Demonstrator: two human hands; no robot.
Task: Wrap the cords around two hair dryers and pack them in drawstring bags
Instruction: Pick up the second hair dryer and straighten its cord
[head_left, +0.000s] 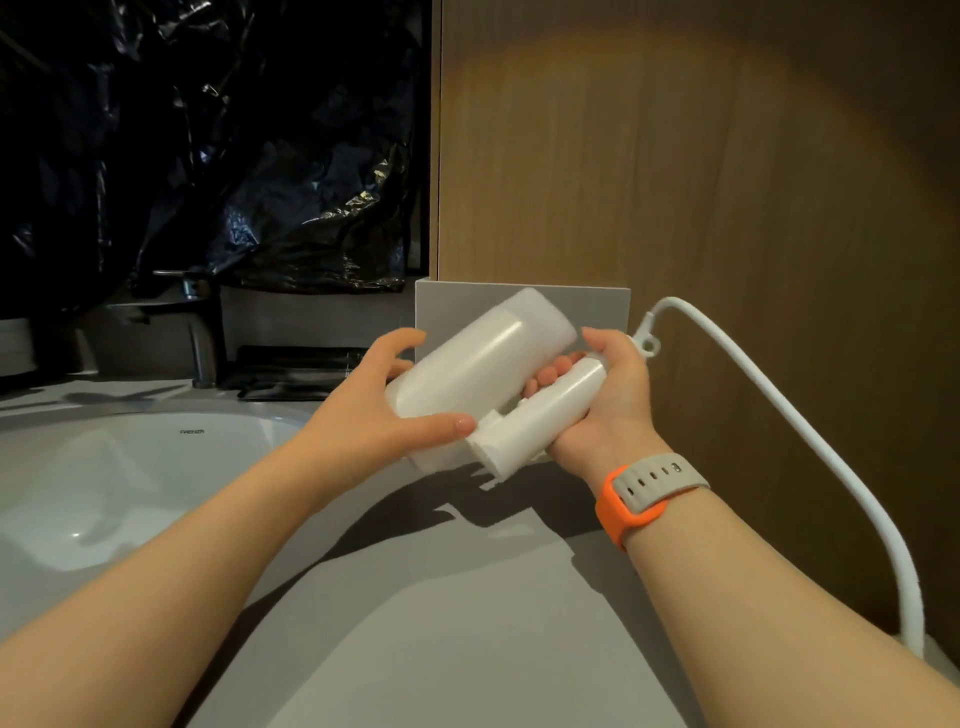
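Above the bare grey counter (457, 649), the left hand (379, 410) cups the white plastic hair dryer (467, 374) by its barrel while the right hand (608, 405) grips the folding handle; with the unwound white cord (810, 441) trailing right, folding the handle fully first should keep wraps tight.

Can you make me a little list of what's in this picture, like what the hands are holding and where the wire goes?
left hand: grips the barrel of the white hair dryer
right hand: wraps the folded handle
cord: white, loose, loops right along the wooden wall, not yet wrapped
counter: grey, under the hands
sink: white, to the left
wristband: orange and beige, right wrist
drawstring bags: not seen
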